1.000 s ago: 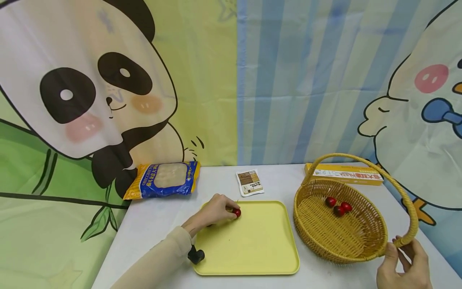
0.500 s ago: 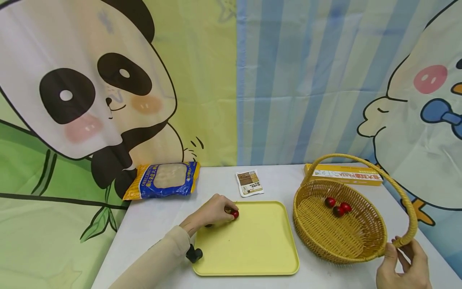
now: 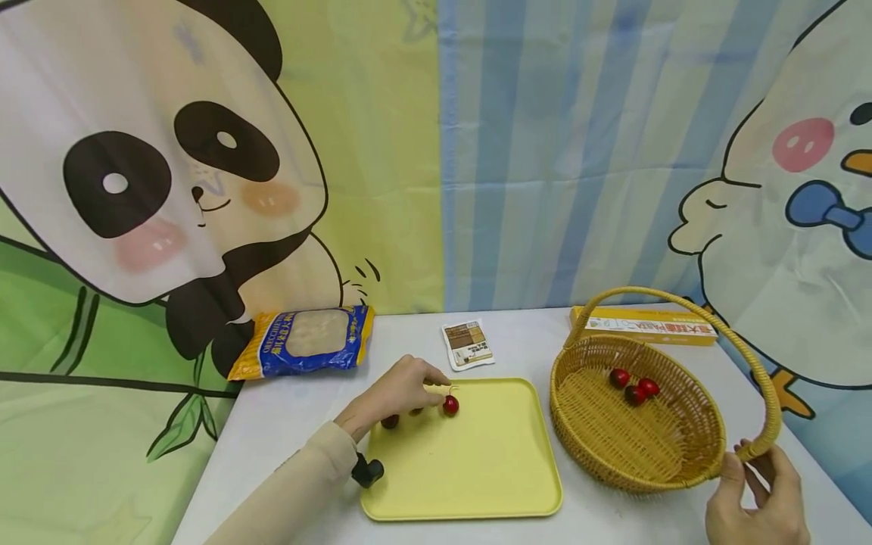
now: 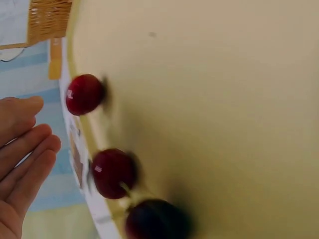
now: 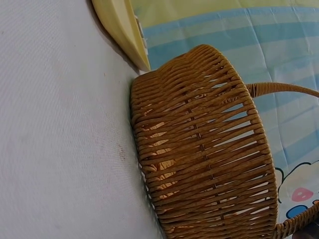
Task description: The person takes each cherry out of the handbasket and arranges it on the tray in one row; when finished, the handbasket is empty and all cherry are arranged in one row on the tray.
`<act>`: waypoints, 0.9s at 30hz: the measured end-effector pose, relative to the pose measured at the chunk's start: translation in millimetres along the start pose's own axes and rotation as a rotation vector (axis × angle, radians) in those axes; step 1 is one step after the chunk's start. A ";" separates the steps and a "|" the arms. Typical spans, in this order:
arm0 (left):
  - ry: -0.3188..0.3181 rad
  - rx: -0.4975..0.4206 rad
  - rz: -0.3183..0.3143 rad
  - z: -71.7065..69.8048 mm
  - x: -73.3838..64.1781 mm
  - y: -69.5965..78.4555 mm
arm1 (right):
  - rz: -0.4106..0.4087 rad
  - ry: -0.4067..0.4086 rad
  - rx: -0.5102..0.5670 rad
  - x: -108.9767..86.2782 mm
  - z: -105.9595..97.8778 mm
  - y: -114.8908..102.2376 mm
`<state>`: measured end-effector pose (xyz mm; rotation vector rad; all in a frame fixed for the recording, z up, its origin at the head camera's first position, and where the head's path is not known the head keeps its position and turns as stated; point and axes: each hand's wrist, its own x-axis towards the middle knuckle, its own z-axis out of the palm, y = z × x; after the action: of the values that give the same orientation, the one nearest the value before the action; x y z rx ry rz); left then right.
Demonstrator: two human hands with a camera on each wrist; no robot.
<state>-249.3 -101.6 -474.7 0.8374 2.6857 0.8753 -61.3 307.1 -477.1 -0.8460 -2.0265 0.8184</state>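
My left hand (image 3: pixel 402 387) hovers over the back left of the yellow tray (image 3: pixel 490 469), its thumb and fingers apart. A red cherry (image 3: pixel 451 406) with a stem lies on the tray just beyond the fingertips. Two darker cherries, one of them this dark cherry (image 3: pixel 390 421), lie partly hidden under the hand. In the left wrist view the straight fingers (image 4: pixel 30 154) are clear of the nearest cherry (image 4: pixel 84 94). My right hand (image 3: pixel 759 496) grips the near end of the handle of a wicker basket (image 3: pixel 633 446), which holds three cherries (image 3: pixel 635 395).
A blue and yellow pasta bag (image 3: pixel 313 342) lies at the back left. A small white packet (image 3: pixel 468 344) is behind the tray. Behind the basket lies a yellow pasta box (image 3: pixel 654 325). A cartoon curtain (image 3: pixel 511 166) hangs along the table's back edge.
My left hand has let go of the red cherry, which now lies on the tray, and the fingers have spread and lifted slightly. The right hand keeps its grip on the basket handle.
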 end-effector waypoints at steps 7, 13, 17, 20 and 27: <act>0.023 -0.234 0.056 0.3 14.0 40.7 | 0.001 0.010 0.017 1.0 0.7 1.6; 0.020 -0.473 0.072 17.1 36.4 75.3 | 0.011 -0.007 0.013 1.2 2.6 1.0; 0.009 -0.564 0.068 31.2 56.9 96.5 | -0.013 0.001 0.028 1.0 3.9 0.4; -0.001 -0.609 0.065 41.8 73.0 112.0 | -0.037 0.015 0.043 1.6 4.5 0.5; -0.017 -0.752 -0.005 72.7 110.3 137.3 | 0.014 -0.005 -0.003 0.4 1.5 -0.5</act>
<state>-252.3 87.6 -453.1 0.6351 2.0515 1.6899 -62.9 306.7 -477.3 -0.8610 -2.0291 0.8264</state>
